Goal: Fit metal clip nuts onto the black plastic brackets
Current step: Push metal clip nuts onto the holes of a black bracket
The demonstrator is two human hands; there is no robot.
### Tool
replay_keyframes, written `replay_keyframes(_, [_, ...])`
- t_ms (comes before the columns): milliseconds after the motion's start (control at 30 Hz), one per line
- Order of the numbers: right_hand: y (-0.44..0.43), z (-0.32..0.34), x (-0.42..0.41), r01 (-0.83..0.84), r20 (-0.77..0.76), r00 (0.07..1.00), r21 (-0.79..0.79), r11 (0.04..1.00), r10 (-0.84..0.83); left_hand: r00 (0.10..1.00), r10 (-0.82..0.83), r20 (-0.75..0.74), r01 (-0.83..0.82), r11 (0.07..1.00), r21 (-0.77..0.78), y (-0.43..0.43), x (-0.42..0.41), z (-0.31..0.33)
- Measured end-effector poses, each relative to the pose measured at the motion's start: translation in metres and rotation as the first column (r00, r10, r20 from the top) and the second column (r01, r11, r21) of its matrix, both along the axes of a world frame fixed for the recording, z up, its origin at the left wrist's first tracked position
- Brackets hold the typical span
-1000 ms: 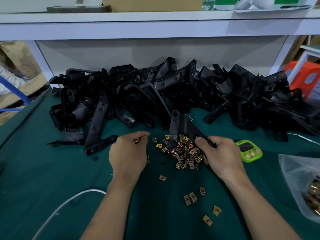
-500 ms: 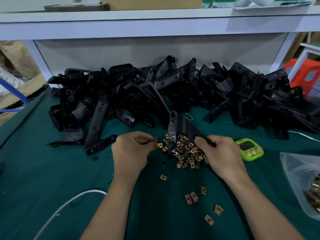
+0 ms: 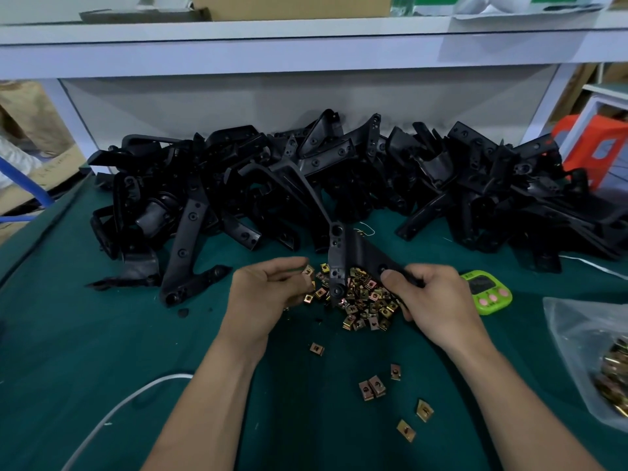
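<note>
Bracket point(image 3: 339, 253) gripped by right hand point(image 3: 438, 300), its right end hidden in the grip; left hand point(image 3: 265, 294) pinches 1 nut point(image 3: 308, 270), partly covered.

green-covered table point(image 3: 85, 334), white shelf point(image 3: 306, 32) above

Place: assembly workshop | Evidence: green-covered desk point(image 3: 85, 334) heaped with black plastic brackets point(image 3: 339, 178), loose clip nuts point(image 3: 367, 300), shelf point(image 3: 306, 45) above

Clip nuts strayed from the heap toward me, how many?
6 stray clip nuts: one leftmost, one further right, a pair side by side below, two nearest you. Others may be hidden.
</note>
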State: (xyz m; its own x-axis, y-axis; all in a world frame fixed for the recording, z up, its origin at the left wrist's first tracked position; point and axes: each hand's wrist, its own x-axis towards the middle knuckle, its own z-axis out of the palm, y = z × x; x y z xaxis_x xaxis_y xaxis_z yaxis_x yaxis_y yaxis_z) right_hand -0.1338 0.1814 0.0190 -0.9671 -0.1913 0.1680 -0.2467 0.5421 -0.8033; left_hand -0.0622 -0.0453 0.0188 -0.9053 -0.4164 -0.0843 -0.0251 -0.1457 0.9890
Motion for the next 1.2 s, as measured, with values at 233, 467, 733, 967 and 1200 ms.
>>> replay_keyframes(233, [0.006, 0.000, -0.003, -0.095, 0.005, 0.995, -0.030, 0.995, 0.095, 0.985, -0.161, -0.059, 0.167, 0.978, 0.122, -0.001, 0.005, 0.010])
replay_keyframes(467, [0.009, -0.001, -0.003, -0.107, 0.009, 0.994, -0.037, 0.994, 0.107, 0.987, -0.161, 0.007, 0.159, 0.980, 0.122, 0.000, 0.008, 0.011])
replay_keyframes(733, [0.007, 0.000, -0.002, -0.087, 0.007, 0.996, -0.031, 0.996, 0.087, 0.998, -0.057, 0.010, 0.052, 0.961, 0.270, -0.002, 0.007, 0.014])
replay_keyframes(967, [0.007, 0.000, -0.003, -0.096, 0.011, 0.995, -0.024, 0.995, 0.096, 0.998, -0.061, -0.016, 0.063, 0.953, 0.296, 0.001, 0.006, 0.013])
replay_keyframes(1200, [0.009, -0.001, -0.003, -0.121, 0.035, 0.992, -0.017, 0.993, 0.122, 0.992, -0.112, -0.050, 0.122, 0.946, 0.299, 0.005, 0.006, 0.014])
